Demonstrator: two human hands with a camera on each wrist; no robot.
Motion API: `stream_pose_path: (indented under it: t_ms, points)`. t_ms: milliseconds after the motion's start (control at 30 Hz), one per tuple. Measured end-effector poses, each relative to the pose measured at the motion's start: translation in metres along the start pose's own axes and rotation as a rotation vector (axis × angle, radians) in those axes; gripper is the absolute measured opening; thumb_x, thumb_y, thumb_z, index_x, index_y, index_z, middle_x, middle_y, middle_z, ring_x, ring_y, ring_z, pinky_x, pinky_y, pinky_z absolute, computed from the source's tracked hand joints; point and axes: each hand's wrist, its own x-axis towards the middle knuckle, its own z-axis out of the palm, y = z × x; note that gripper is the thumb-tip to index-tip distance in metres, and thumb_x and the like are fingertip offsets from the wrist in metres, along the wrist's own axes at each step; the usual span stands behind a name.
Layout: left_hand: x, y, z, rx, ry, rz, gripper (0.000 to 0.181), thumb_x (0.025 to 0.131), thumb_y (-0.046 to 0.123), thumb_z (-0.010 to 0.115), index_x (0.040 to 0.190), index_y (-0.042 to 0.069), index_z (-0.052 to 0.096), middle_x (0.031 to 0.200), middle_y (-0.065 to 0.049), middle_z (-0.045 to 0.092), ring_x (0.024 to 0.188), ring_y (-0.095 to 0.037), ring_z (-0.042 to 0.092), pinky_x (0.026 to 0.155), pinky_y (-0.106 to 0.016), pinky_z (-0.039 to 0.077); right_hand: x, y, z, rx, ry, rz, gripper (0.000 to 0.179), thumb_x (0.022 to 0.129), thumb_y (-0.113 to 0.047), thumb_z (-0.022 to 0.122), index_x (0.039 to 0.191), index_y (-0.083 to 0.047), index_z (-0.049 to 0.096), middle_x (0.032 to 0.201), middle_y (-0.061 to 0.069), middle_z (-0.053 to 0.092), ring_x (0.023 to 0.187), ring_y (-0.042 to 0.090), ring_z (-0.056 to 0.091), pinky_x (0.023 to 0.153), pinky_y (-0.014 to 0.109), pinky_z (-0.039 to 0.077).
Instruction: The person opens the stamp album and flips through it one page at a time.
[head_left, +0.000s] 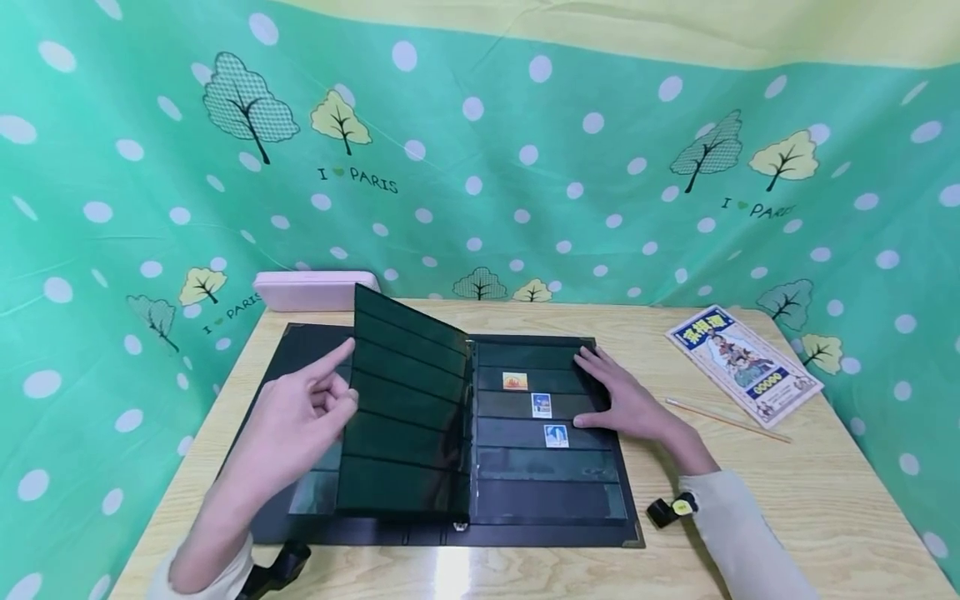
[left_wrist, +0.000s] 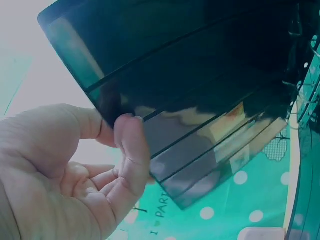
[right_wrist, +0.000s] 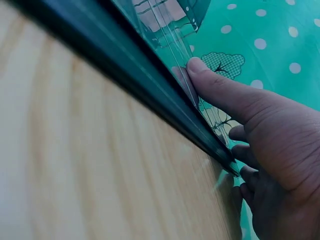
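Note:
A black stamp album lies spread on the table. One of its dark pocketed pages stands raised near the rings. My left hand pinches that page's outer edge between thumb and index finger, as the left wrist view shows at the page. On the right-hand page sit an orange-yellow stamp, a blue stamp and a blue-and-white stamp. My right hand rests at this page's right edge, fingers spread toward the upper corner and thumb on the page.
A pink case stands at the back left. To the right lie a pencil and a colourful printed booklet. A green dotted cloth hangs behind the wooden table.

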Motion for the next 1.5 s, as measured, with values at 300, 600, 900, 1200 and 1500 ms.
stream_pose_path:
  t_ms: [300,600,900,1200,1500]
  points:
    - [0.006,-0.014,-0.013,-0.024,0.034,0.022,0.051,0.108,0.006,0.060,0.158,0.000,0.059,0.086,-0.003,0.064,0.072,-0.007,0.063,0.052,-0.026,0.039,-0.001,0.001,-0.002,0.007,-0.001,-0.006,0.110,0.087,-0.049,0.095,0.172,-0.006,0.040,0.183,0.017,0.022,0.170,0.046,0.009,0.130,0.073,0.020]
    - [0.008,-0.045,-0.025,0.019,-0.087,-0.009,0.049,0.113,0.013,0.062,0.157,-0.007,0.056,0.085,-0.003,0.063,0.069,-0.010,0.062,0.049,-0.031,0.034,-0.002,0.001,-0.001,0.004,-0.001,-0.006,0.110,0.087,-0.049,0.095,0.172,-0.006,0.040,0.183,0.016,0.023,0.170,0.045,0.011,0.130,0.072,0.021]
    - [0.001,-0.076,-0.019,0.108,-0.148,-0.052,0.055,0.111,0.008,0.066,0.161,-0.008,0.050,0.086,-0.001,0.064,0.061,-0.011,0.056,0.052,-0.030,0.040,-0.002,0.000,-0.002,0.004,0.012,0.006,0.109,0.086,-0.046,0.096,0.171,-0.006,0.042,0.183,0.016,0.026,0.170,0.045,0.012,0.130,0.072,0.021]
    - [-0.005,-0.100,-0.013,0.101,-0.038,-0.154,0.051,0.110,0.007,0.064,0.158,-0.006,0.055,0.089,-0.005,0.071,0.063,-0.015,0.060,0.049,-0.033,0.041,0.000,-0.002,0.000,0.013,0.002,0.005,0.108,0.087,-0.045,0.096,0.171,-0.006,0.041,0.183,0.015,0.025,0.170,0.045,0.012,0.130,0.072,0.021]
    - [-0.006,-0.131,0.000,0.079,-0.075,-0.172,0.048,0.109,0.006,0.068,0.153,-0.009,0.057,0.090,-0.004,0.074,0.067,-0.011,0.063,0.058,-0.028,0.049,-0.002,-0.001,-0.001,0.010,0.012,0.012,0.108,0.087,-0.044,0.096,0.171,-0.006,0.041,0.183,0.015,0.025,0.170,0.044,0.012,0.131,0.072,0.021]
